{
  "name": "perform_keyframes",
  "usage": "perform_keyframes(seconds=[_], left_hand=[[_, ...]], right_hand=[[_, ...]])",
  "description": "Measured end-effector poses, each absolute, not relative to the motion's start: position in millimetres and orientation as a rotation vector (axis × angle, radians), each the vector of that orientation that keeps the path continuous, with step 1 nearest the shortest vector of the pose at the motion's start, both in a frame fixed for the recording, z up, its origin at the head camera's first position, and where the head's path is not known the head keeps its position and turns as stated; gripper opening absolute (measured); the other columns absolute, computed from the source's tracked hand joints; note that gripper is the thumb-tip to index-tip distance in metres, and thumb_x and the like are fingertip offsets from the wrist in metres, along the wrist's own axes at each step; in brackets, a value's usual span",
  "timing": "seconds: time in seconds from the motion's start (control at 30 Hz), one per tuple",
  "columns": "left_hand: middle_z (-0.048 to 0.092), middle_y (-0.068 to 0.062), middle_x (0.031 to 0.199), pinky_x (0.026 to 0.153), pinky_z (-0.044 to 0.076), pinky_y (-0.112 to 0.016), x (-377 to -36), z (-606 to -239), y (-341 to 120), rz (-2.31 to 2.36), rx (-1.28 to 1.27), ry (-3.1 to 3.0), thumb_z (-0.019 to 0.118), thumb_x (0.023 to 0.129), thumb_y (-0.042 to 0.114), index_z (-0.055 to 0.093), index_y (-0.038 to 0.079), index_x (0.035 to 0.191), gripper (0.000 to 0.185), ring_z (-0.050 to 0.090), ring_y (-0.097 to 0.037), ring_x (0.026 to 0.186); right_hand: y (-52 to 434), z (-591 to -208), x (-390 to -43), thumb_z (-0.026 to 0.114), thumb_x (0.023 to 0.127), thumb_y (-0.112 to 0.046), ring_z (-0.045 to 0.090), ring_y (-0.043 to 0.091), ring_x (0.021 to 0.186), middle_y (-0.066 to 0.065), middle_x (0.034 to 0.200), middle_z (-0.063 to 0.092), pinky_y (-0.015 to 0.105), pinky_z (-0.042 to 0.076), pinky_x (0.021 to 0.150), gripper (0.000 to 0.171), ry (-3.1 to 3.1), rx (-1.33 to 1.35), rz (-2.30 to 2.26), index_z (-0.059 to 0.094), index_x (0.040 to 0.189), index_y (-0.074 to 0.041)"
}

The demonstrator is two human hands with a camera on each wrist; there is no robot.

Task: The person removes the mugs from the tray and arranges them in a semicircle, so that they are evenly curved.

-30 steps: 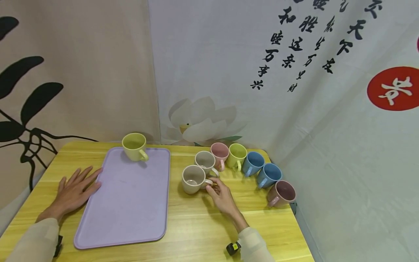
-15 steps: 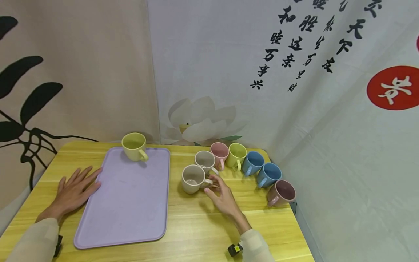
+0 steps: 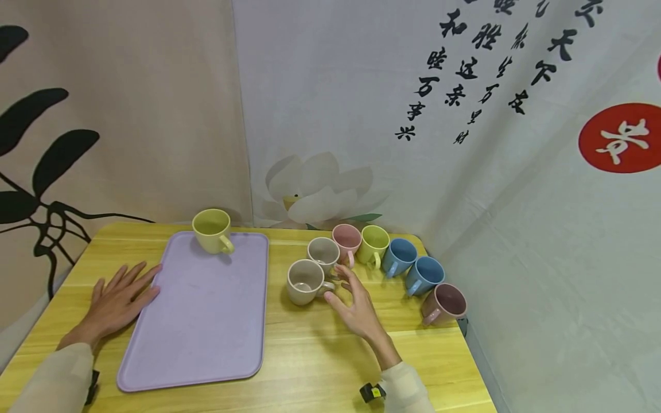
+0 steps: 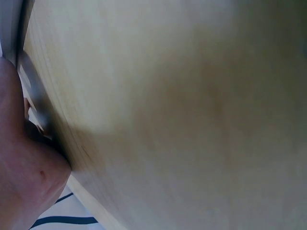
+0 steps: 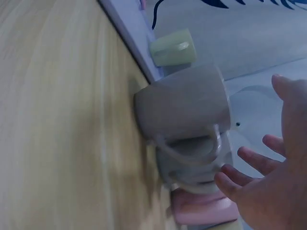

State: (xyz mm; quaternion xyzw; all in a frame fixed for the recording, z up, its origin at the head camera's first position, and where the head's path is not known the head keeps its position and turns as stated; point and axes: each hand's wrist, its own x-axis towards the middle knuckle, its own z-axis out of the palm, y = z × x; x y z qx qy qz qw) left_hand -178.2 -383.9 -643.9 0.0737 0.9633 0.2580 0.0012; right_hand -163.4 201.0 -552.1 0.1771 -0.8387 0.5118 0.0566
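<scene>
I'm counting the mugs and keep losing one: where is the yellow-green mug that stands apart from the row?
In the head view, the yellow-green mug stands at the far edge of the purple tray, on the table's left half, well left of the mug row.

On the wall hanging (image 3: 465,143) in front of me, black brush-written Chinese characters (image 3: 480,63) run in columns; I make out 和, 天 and 兴, the rest I cannot read surely. A red disc (image 3: 622,137) carries one white character, unclear to me.
</scene>
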Motion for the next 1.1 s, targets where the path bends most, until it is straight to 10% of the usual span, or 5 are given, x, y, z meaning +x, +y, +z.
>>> perform_keyframes(seconds=[1.1], left_hand=[[0.015,-0.034,0.186,0.125,-0.017,-0.091,-176,-642,-383,0.801,0.234,3.044,0.046,0.12,0.05,0.023,0.027,0.182,0.07,-0.004,-0.067,0.171]], right_hand=[[64,-501,-166,0.075,0.105,-0.041,0.047,0.026,0.166,0.007,0.176,0.051,0.055,0.042,0.136,0.076,-2.551,0.808,1.419,0.042,0.171,-0.022]])
